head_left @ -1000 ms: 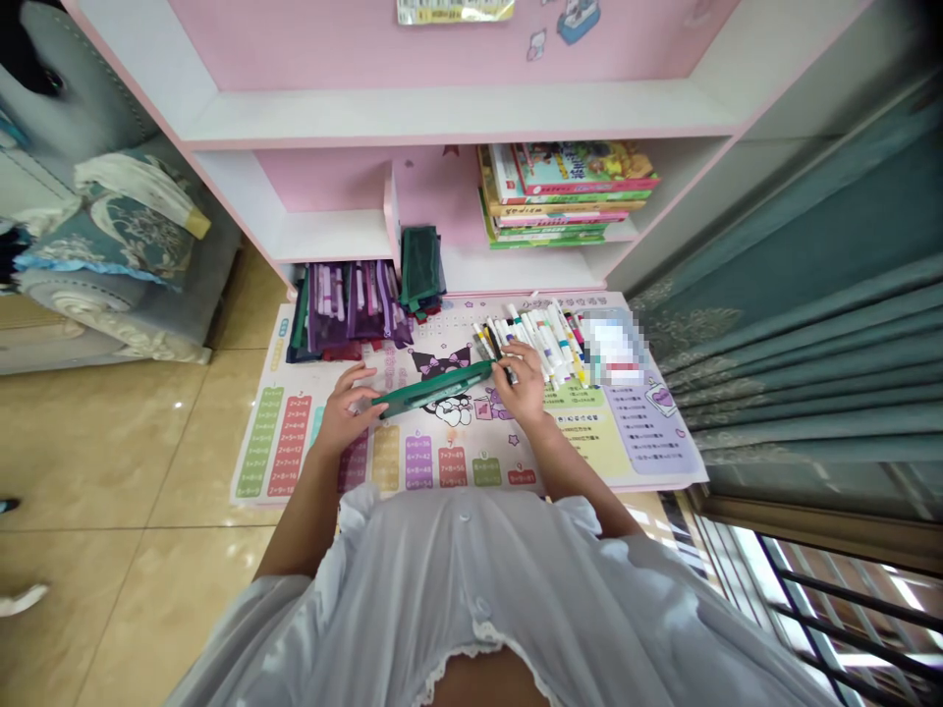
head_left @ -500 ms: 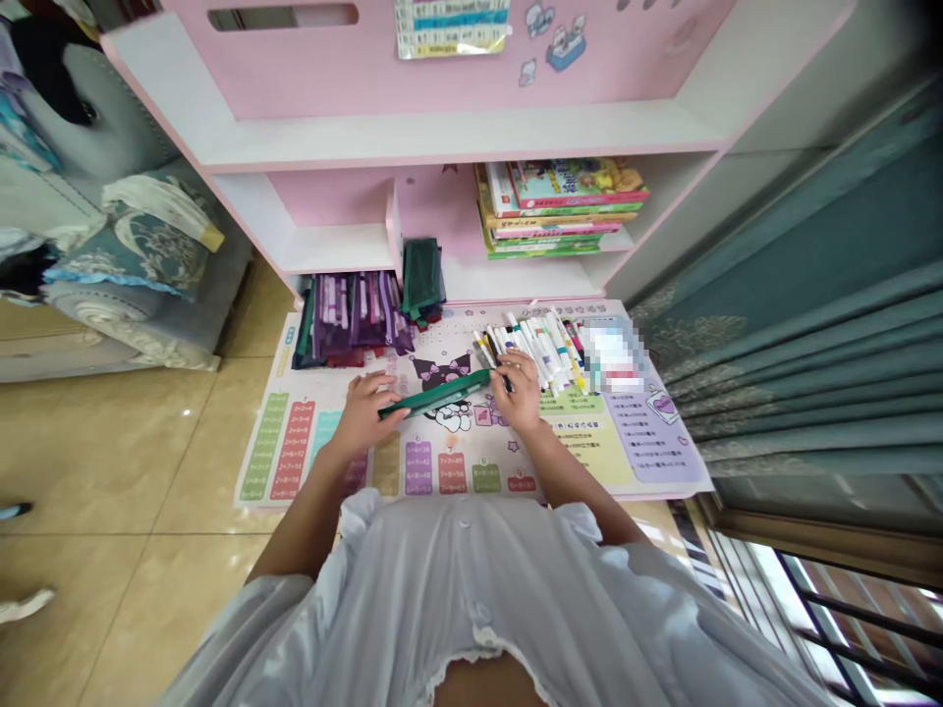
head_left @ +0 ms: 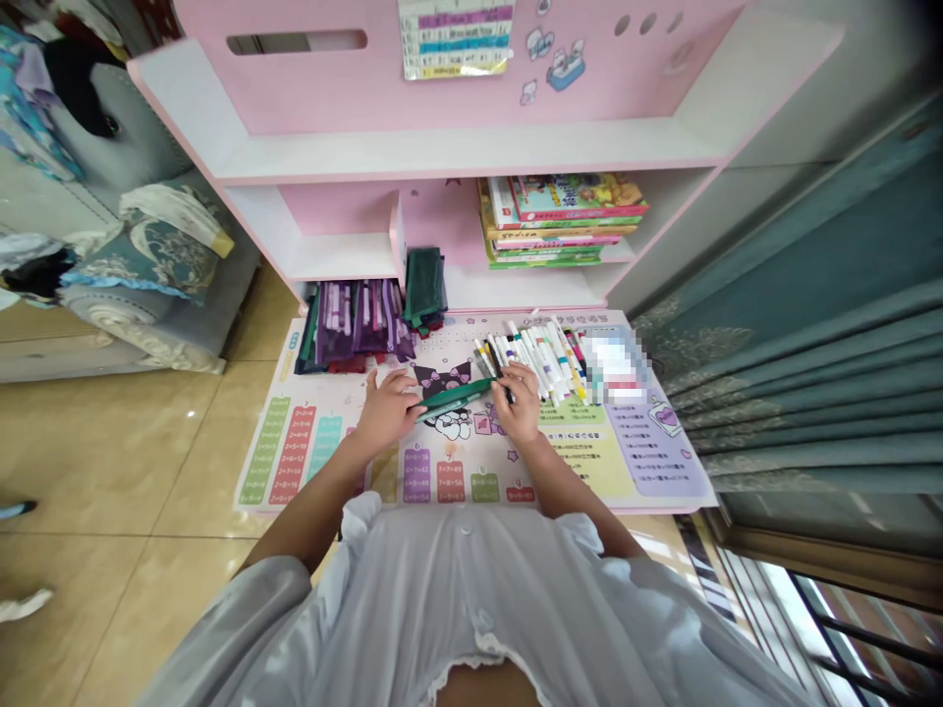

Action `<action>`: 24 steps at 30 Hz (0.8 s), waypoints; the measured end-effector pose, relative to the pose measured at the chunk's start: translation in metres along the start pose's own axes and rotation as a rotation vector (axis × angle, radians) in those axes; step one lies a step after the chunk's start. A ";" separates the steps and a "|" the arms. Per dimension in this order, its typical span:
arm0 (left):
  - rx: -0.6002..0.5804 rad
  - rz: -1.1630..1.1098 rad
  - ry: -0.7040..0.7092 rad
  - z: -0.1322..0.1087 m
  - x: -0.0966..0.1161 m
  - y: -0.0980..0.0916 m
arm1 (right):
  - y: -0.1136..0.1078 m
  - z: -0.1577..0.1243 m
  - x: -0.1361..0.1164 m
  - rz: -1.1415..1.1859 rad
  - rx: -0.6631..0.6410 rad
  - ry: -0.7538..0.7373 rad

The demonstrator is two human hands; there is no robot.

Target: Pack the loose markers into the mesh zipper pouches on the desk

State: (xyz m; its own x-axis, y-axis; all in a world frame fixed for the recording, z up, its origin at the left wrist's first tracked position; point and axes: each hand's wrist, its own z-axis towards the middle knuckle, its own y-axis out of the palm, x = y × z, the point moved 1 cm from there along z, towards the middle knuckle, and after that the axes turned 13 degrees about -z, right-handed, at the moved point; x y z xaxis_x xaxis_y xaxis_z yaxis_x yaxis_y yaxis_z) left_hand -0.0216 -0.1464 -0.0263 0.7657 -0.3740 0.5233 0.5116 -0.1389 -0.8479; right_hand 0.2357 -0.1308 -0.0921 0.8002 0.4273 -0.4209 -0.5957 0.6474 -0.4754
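Observation:
Between my two hands is a green zippered pencil pouch (head_left: 455,397), tilted over the desk mat with its right end a little higher. My left hand (head_left: 390,405) grips the pouch's left end, fingers closed around it. At the opposite end, my right hand (head_left: 520,401) pinches the pouch's corner; a dark pen or marker shows by these fingers, and I cannot tell whether it is held. Just behind my right hand lies a loose heap of white markers (head_left: 543,355) with coloured caps. Filled purple mesh pouches (head_left: 358,319) are piled at the back left.
A dark green pouch stack (head_left: 425,285) stands against the shelf divider. Several books (head_left: 564,221) are stacked on the shelf behind. The printed desk mat (head_left: 634,462) covers the desktop. A teal curtain (head_left: 825,334) hangs at the right; a grey sofa (head_left: 158,285) stands at the left.
My left hand has slid right along the green pouch, nearer to my right hand. My right hand still pinches the other end. The camera view has shifted slightly.

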 end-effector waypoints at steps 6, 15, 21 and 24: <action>0.277 -0.102 -0.045 -0.010 -0.019 -0.020 | 0.002 -0.003 0.004 0.054 0.034 0.014; 0.745 -0.458 -0.504 -0.013 -0.095 -0.070 | 0.005 -0.005 0.006 0.073 0.020 0.020; 0.903 -0.761 -0.710 0.006 -0.119 -0.082 | 0.004 -0.004 0.005 0.065 0.024 0.009; 0.937 -0.838 -0.775 0.023 -0.122 -0.085 | 0.003 -0.003 0.004 0.063 0.012 0.010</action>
State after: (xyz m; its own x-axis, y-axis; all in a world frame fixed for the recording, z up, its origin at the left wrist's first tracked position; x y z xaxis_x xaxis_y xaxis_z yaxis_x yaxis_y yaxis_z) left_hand -0.1493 -0.0683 -0.0161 -0.0152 0.1291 0.9915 0.7289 0.6802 -0.0774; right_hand 0.2370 -0.1288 -0.0982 0.7607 0.4608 -0.4572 -0.6436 0.6269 -0.4390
